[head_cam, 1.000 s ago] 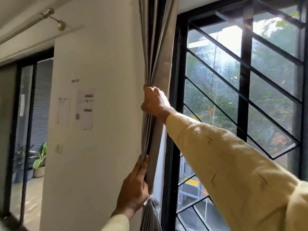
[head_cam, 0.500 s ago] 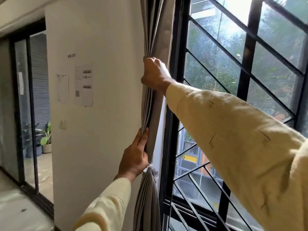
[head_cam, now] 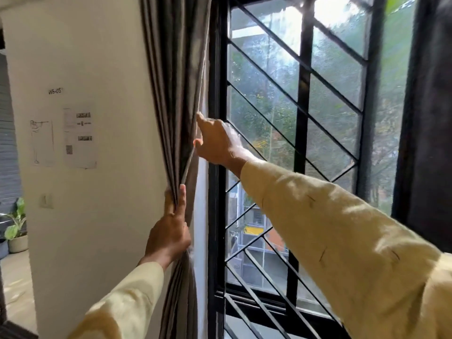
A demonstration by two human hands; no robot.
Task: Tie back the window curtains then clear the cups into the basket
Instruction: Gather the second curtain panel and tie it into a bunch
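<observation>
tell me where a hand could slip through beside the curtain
Open: the bare wall between the curtain and the papers. Narrow: the white strip between curtain and window frame. Crowded where the left hand and right hand meet the curtain.
</observation>
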